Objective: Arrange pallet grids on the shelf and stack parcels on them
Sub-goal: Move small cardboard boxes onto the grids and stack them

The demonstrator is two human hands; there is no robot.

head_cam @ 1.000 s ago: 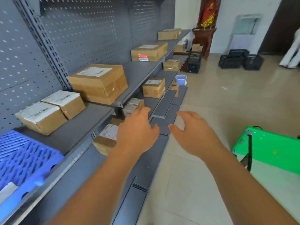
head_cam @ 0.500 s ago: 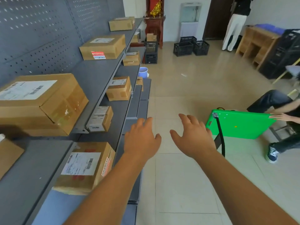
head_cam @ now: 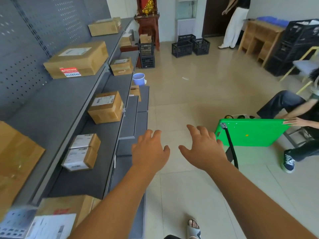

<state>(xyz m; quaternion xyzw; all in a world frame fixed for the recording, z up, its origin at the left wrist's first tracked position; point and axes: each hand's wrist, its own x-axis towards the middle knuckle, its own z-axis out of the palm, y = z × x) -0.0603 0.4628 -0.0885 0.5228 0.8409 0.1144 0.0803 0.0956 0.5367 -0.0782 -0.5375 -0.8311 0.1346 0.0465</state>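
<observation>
My left hand [head_cam: 149, 150] and my right hand [head_cam: 203, 149] hover side by side over the floor, fingers spread, holding nothing. To their left runs a grey tiered shelf [head_cam: 57, 107] carrying cardboard parcels: a large one with a red sticker [head_cam: 76, 60] on the top tier, a smaller box [head_cam: 106, 107] and a labelled box [head_cam: 82, 151] on the middle tier, and another parcel [head_cam: 63, 213] at the bottom left. No pallet grid is in view.
A green cart [head_cam: 250, 131] stands at right, touched by a seated person [head_cam: 296, 118]. Black crates [head_cam: 189, 45], a lilac bucket [head_cam: 138, 78], a wooden desk [head_cam: 259, 37] and a standing person [head_cam: 234, 23] are farther back. My sandalled foot [head_cam: 193, 226] is below.
The view has swung right and along the shelf; the blue pallet grid and nearest parcels left the frame. Both hands stayed empty and spread, now over the floor beside the shelf.
</observation>
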